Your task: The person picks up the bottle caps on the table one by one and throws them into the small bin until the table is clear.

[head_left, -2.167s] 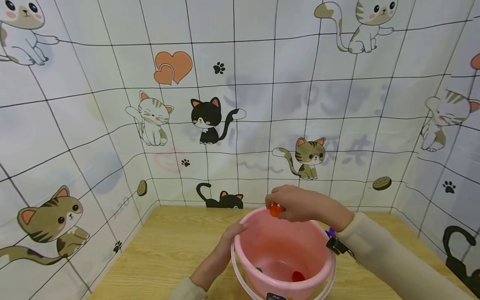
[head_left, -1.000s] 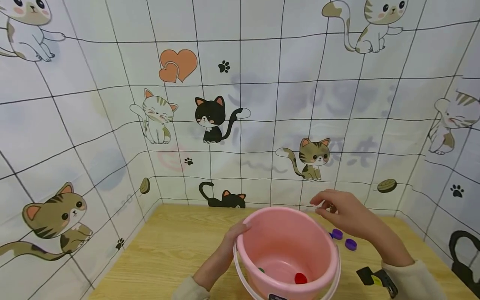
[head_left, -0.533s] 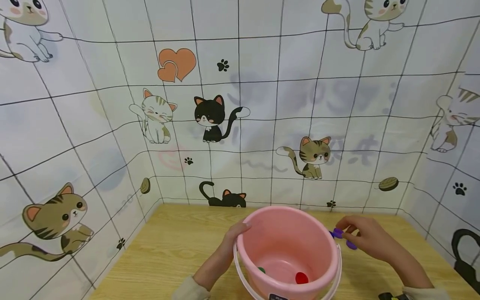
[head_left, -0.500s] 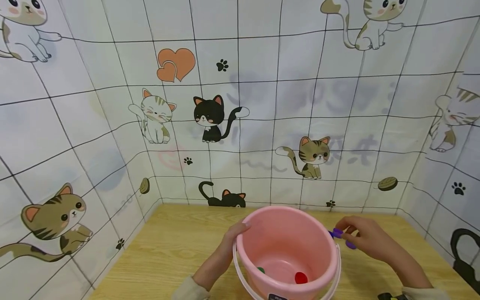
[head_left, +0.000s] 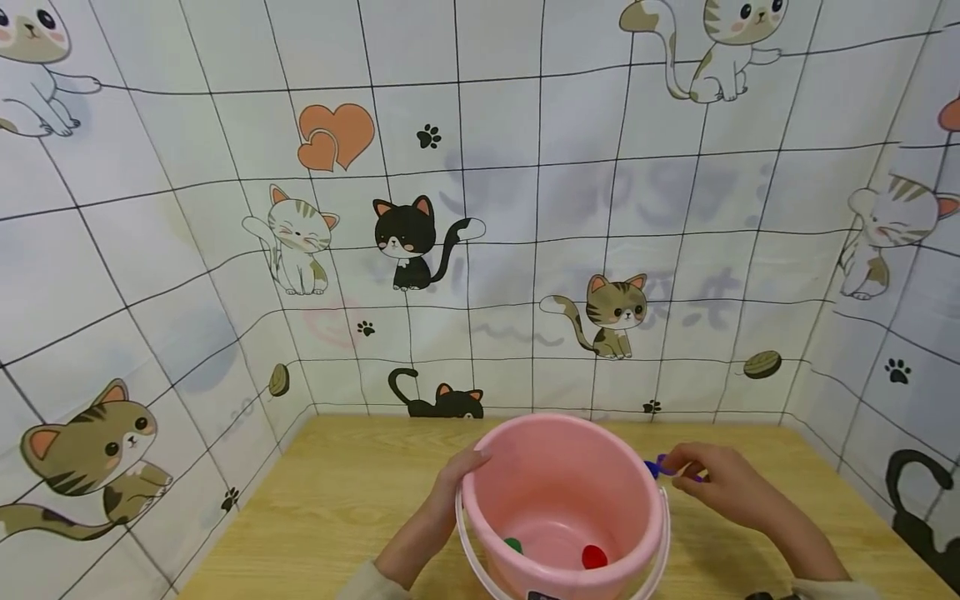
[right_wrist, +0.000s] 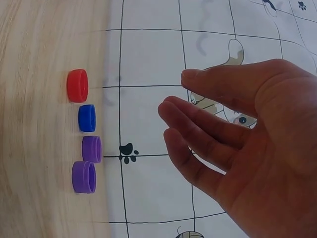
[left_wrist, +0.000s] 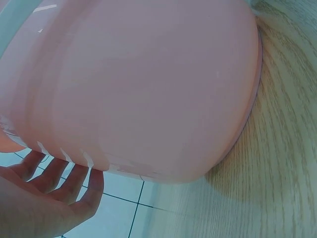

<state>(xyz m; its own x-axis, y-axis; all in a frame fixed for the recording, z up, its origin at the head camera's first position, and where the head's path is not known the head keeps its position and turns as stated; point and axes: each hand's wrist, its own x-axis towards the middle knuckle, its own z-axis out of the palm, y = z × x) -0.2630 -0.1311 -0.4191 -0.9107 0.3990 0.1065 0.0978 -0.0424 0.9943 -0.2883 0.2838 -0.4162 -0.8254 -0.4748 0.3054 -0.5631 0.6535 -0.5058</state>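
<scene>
A pink plastic bucket [head_left: 555,492] with a white handle stands on the wooden table in the head view. My left hand [head_left: 438,504] grips its rim on the left, thumb over the edge. In the left wrist view, that hand's fingers [left_wrist: 91,191] lie against the bucket's outer wall. My right hand [head_left: 723,483] is right of the bucket, by the small caps. The right wrist view shows its thumb and fingers apart, holding nothing. There a red cap [right_wrist: 77,86], a blue cap [right_wrist: 87,118] and two purple caps [right_wrist: 84,177] lie in a row.
A red round piece [head_left: 594,557] and a green piece [head_left: 513,545] lie inside the bucket. The wooden table [head_left: 345,475] meets a white wall sheet [head_left: 495,192] printed with cats and grid lines.
The right hand held a small orange thing over the bucket, then moved right and down to the purple caps without it. The left hand stays on the rim.
</scene>
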